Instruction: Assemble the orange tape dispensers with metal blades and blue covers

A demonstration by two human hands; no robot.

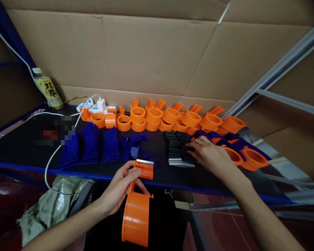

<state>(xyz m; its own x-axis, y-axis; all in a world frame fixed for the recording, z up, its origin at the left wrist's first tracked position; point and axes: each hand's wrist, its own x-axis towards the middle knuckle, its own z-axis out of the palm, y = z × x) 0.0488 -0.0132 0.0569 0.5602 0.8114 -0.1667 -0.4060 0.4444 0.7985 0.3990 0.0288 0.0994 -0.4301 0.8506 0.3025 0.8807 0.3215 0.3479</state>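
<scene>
Only readable text is on the bottle (48, 89) standing far left against the cardboard (146, 52): its yellow label says 双萃 in big dark characters. The smaller print below it is too tiny to make out.

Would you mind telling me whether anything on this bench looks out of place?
Only mildly: beside three neat blue stacks, some blue pieces lie loose and jumbled. Nothing looks spilled or broken.

Black table (15, 150) — orange housings (170, 116), blue plates (90, 143), black blades (176, 146) — power strip (94, 107)
</scene>
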